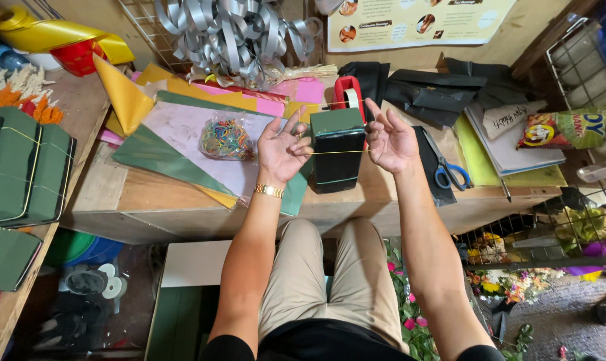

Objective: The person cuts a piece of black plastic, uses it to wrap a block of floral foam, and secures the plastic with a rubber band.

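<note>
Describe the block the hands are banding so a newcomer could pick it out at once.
On the wooden workbench, between the left hand and right hand, stands a dark green block in black wrap. Unlike the green blocks stacked far left, it stands alone before a red tape dispenser.

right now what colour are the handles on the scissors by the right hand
Blue handles on the scissors, lying just right of the right hand; the head view shows them.

A wrapped block (336,157) is standing on the tabletop (149,194) between the left hand (281,148) and the right hand (388,142). A tape dispenser (347,93) is sitting behind it, a bag of rubber bands (225,139) lying to its left, scissors (448,168) lying to its right.
</note>
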